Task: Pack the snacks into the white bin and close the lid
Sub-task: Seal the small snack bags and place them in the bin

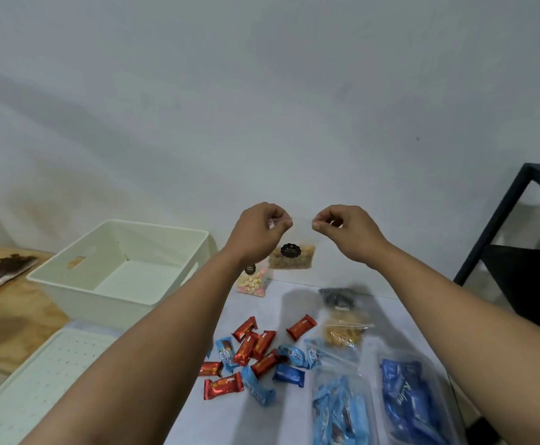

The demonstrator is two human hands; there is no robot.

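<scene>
My left hand [260,231] and my right hand [347,231] each pinch a top corner of a clear bag of brown snacks [292,258] with a black label, held up above the table. The white bin [79,285] stands open and empty at the left. Its perforated white lid [37,380] lies flat in front of it. A small bag of pastel candies [252,281] stands below the held bag. Several red wrapped bars [249,346] and blue wrapped snacks [289,374] lie loose on the table.
Clear bags of light-blue snacks [342,412], dark-blue snacks [406,403], yellow snacks [342,332] and dark snacks [339,298] lie at the right. A black metal shelf [519,252] stands at the far right. A wooden board [12,316] with a tool lies at the left.
</scene>
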